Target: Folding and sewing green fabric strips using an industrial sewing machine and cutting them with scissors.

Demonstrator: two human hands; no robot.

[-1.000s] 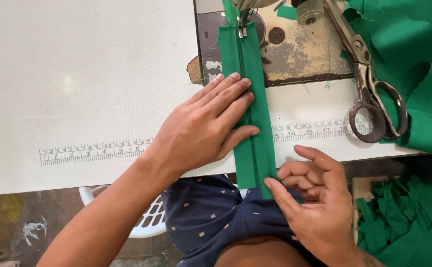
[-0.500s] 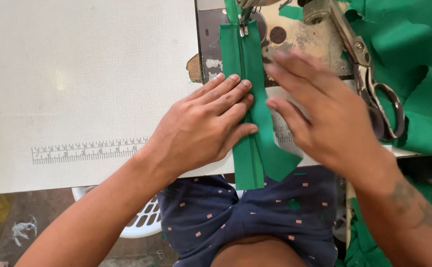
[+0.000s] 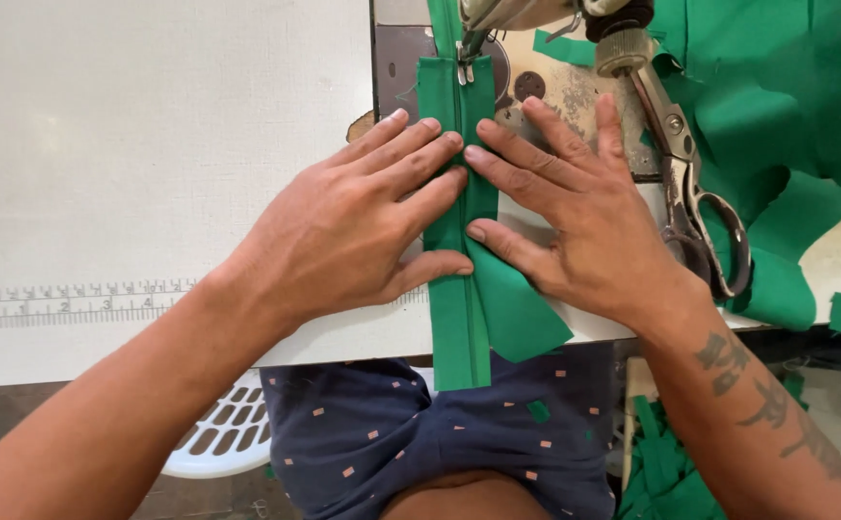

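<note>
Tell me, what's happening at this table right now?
A person sits at a white sewing table with both hands flat on a green zipper strip. The left hand presses its left side, the right hand its right side and a green fabric piece beside it. The strip's top end lies under the sewing machine's presser foot; its lower end hangs over the table edge. Large scissors and green fabric scraps lie to the right.
</note>
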